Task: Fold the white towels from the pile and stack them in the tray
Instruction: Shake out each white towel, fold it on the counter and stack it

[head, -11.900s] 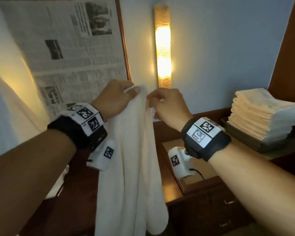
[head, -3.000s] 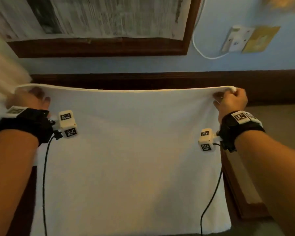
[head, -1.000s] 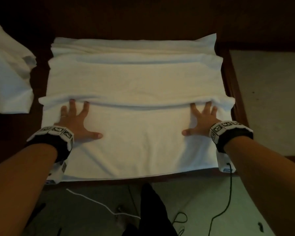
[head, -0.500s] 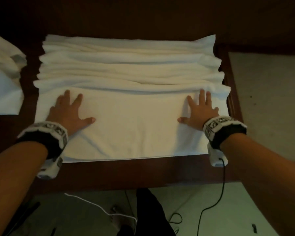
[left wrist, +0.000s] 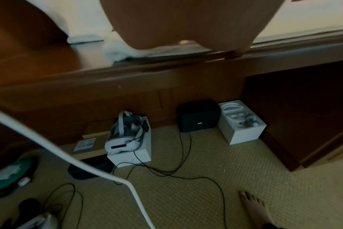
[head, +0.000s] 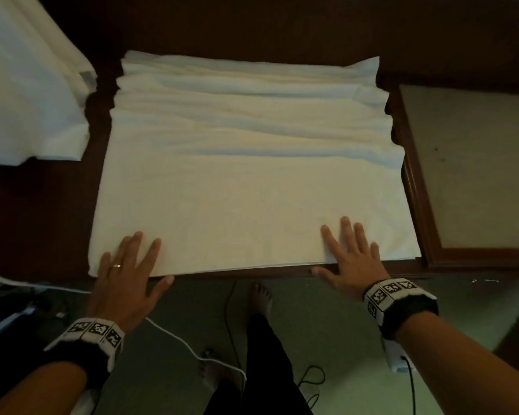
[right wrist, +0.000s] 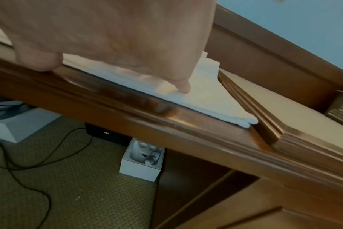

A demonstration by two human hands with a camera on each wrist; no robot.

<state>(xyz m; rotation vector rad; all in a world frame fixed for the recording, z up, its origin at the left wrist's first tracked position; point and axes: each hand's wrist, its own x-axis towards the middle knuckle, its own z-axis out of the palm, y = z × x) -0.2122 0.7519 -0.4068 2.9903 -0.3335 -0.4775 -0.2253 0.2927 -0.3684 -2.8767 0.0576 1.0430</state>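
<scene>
A carpeted hotel-style room: dark wooden desk (head: 57,205), carpet (left wrist: 186,193), white towel (head: 246,175), boxed headset (left wrist: 125,134) underneath.

desk (left wrist: 166,74): dark wood | carpet (left wrist: 186,193): white headset (left wrist: 125,133) on white box (left wrist: 135,153); black case (left wrist: 198,116) beside open white box (left wrist: 243,125); black cables (left wrist: 166,172); white cable (left wrist: 55,148)

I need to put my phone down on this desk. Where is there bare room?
Bare dark wood lies between the spread towel and the towel pile, and behind the towel. The pale inset panel on the right is bare. The front edge is crowded by both hands.
</scene>
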